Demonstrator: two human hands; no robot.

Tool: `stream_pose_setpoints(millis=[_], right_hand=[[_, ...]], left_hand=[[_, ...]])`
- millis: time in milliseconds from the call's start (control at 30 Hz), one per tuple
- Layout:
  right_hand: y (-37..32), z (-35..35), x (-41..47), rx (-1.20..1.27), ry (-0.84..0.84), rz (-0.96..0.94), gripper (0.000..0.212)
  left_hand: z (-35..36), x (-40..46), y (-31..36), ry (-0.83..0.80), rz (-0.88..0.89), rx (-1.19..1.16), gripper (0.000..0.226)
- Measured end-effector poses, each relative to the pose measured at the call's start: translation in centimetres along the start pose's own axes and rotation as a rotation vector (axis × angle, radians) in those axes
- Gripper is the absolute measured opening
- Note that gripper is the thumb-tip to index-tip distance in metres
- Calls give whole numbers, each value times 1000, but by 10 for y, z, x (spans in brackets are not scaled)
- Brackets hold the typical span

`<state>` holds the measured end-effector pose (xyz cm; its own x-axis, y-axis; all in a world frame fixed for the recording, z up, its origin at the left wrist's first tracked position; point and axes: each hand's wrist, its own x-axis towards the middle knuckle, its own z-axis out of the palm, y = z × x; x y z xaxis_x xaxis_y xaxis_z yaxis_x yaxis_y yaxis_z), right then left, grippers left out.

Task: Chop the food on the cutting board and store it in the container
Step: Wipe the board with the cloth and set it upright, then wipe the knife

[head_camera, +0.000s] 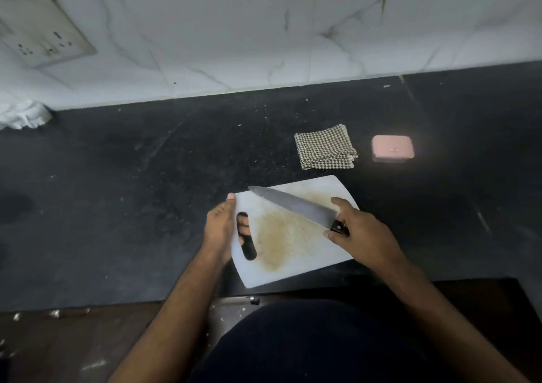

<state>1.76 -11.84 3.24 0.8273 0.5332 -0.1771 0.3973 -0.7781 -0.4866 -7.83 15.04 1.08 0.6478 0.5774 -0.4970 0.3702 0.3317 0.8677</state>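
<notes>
Setting: a person stands at the near edge of a dark speckled table (146, 206), seen from above, a pale marble-patterned wall (264, 30) running along its far edge.
Cutting board: a white plastic cutting board (308, 253) lies by the table's near edge, its middle stained yellow-brown; no food shows on it.
Left hand: the left hand (220, 227) grips the board's left edge, thumb on top and fingers showing through the handle slot.
Right hand: the right hand (360, 233) is clamped on the black handle of a chef's knife (293, 205), whose blade slants across the board with its tip toward the board's far left corner.
Container: a small pink container (393, 149) sits beyond the board toward the table's right.
Cloth: a folded checked cloth (325, 147) lies just left of the container.
Far left: a white crumpled cloth (23, 115) rests against the wall, below a switch plate (41, 33).
</notes>
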Motion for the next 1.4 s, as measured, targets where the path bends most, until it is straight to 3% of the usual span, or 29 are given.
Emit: stream_pose_setpoints(millis=[233,500,567,700,800,1033,1267,1400], right_hand=[[14,4,-2,66,91,59,59],[58,-13,12,79,86,25,58],[65,-16,15,62,63,1,59],[75,-21,19,17,55,-61,57],[79,-20,20,29,61,-66,57],[77,-28,20,68,101,-48,61],[86,-46,26,29,165,5,62],[103,-67,34,69,239,42,61]], left_hand=[[33,25,6,-202,64,165,51],[73,15,-8,-40,94,193,46],[75,9,-8,37,131,322,47],[78,-2,0,163,247,917,52],[81,-3,5,261,336,1065,48],[97,-6,10,94,539,1006,42],[132,8,32,47,592,775,22],[165,25,47,16,521,565,17]])
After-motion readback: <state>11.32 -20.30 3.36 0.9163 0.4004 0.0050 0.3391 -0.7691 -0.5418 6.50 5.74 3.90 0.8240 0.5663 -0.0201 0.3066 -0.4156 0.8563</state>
